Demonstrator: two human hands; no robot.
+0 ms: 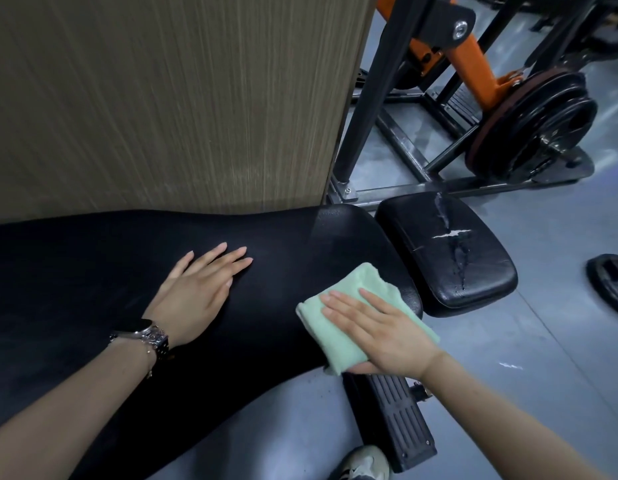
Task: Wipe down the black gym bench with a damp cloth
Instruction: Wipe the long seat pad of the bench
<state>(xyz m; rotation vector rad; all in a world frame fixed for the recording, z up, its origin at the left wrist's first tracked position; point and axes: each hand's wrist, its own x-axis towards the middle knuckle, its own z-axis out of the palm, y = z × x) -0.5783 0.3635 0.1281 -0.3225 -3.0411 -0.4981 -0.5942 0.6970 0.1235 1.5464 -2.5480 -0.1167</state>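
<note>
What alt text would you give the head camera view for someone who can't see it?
A right hand presses a folded green cloth onto the near edge of a long black gym bench, while the left hand rests flat on the padding. Beyond lie a cracked seat pad and weight plates.

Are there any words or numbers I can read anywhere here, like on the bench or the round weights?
None can be read.
Long bench pad: a faint embossed mark near its far end, too blurred to read.
Weight plates on the rack: raised marks, too dark and small.
Loose plate on the floor: a pale mark, unreadable.
</note>
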